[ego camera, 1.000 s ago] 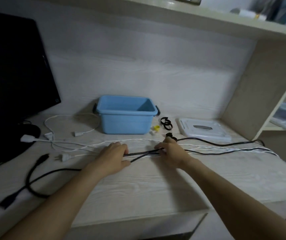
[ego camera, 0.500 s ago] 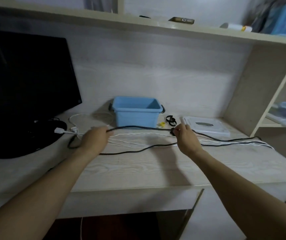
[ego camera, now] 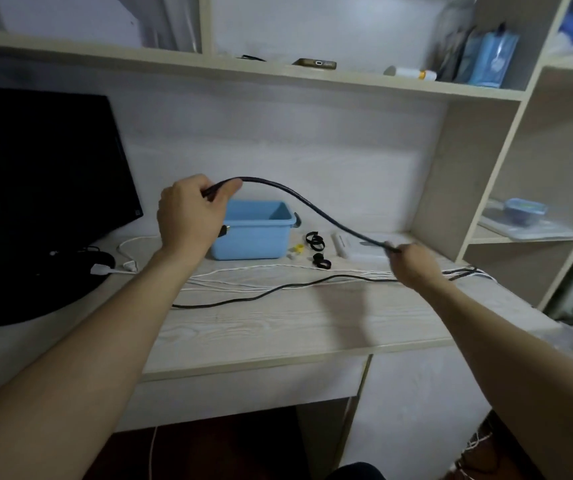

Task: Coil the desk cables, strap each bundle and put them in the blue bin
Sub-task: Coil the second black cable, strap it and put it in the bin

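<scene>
Far to the left of both hands a dark monitor (ego camera: 35,174) stands on the desk (ego camera: 295,327), with a white plug (ego camera: 99,269) and thin white lead lying between its base and the left forearm. The left hand (ego camera: 191,216) is raised above the desk, fingers curled tight around one end of the black cable (ego camera: 312,206). Just behind and to the right of that hand sits the blue bin (ego camera: 257,233), open-topped. From the left hand the black cable arcs up, then slopes down to the right hand (ego camera: 413,265), which grips it low, near the desk surface. Below the span between the hands, the rest of the black cable trails across the desk beside several white cables (ego camera: 243,278). Between the bin and the right hand lie black straps (ego camera: 316,239), and behind the right hand a flat white box (ego camera: 357,247).
</scene>
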The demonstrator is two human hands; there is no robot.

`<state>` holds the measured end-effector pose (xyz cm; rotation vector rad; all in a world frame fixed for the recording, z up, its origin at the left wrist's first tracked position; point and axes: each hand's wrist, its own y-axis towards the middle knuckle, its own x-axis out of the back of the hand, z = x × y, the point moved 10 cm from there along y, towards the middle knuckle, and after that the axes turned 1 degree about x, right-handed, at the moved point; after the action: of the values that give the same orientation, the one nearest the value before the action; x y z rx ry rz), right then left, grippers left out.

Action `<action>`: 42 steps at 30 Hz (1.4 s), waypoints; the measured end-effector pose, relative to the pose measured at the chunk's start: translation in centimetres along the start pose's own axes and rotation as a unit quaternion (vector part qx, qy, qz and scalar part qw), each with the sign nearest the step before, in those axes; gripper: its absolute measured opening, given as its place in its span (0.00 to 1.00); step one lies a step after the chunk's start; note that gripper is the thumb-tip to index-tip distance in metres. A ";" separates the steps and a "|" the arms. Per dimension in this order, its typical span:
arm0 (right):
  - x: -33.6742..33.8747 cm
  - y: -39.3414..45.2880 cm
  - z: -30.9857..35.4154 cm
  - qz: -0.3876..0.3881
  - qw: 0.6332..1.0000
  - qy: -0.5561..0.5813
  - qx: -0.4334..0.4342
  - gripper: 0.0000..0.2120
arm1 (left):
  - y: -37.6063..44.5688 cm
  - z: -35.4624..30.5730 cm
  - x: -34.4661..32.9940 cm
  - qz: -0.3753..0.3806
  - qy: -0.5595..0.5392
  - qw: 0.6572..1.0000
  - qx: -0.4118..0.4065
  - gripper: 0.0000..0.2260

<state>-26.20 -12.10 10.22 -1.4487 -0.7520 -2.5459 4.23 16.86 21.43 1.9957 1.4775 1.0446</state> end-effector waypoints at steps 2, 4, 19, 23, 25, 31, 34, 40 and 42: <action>2.2 -0.3 -5.0 -0.047 0.988 0.071 -0.127 0.26 | 0.0 0.5 -1.3 0.052 0.045 0.998 0.008 0.23; 4.8 -1.5 -8.8 -0.124 0.965 0.109 -0.205 0.29 | -0.8 0.8 -4.5 0.186 0.092 0.978 -0.007 0.18; 1.6 -9.7 -8.8 0.240 0.926 -0.255 -0.144 0.17 | -13.6 -0.4 -8.1 0.477 -0.347 0.770 0.242 0.10; -1.2 -11.4 -4.0 0.288 0.949 -0.100 -0.085 0.18 | -16.1 -0.3 -6.9 0.489 -0.348 0.773 0.205 0.12; -0.7 -11.2 0.5 0.174 0.984 0.025 0.031 0.15 | -17.3 0.0 -6.6 0.477 -0.356 0.775 0.211 0.13; 0.5 -13.0 3.4 0.049 0.993 0.049 0.098 0.26 | -18.0 2.5 -5.5 0.378 -0.374 0.805 0.263 0.12; -1.9 -12.9 -1.2 0.174 0.958 -0.225 -0.016 0.25 | -18.5 4.6 -5.4 0.335 -0.329 0.824 0.318 0.13; -0.9 -13.9 -11.0 0.274 0.897 -0.310 -0.156 0.24 | -20.7 3.5 -7.0 0.439 -0.224 0.826 0.272 0.14; -1.2 -15.3 -13.0 0.308 0.889 -0.273 -0.199 0.23 | -21.6 2.9 -7.7 0.468 -0.215 0.815 0.267 0.14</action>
<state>-40.78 -5.10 -1.73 -2.1363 0.2254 -1.8641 -7.66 17.00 1.58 3.2292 0.4988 0.3758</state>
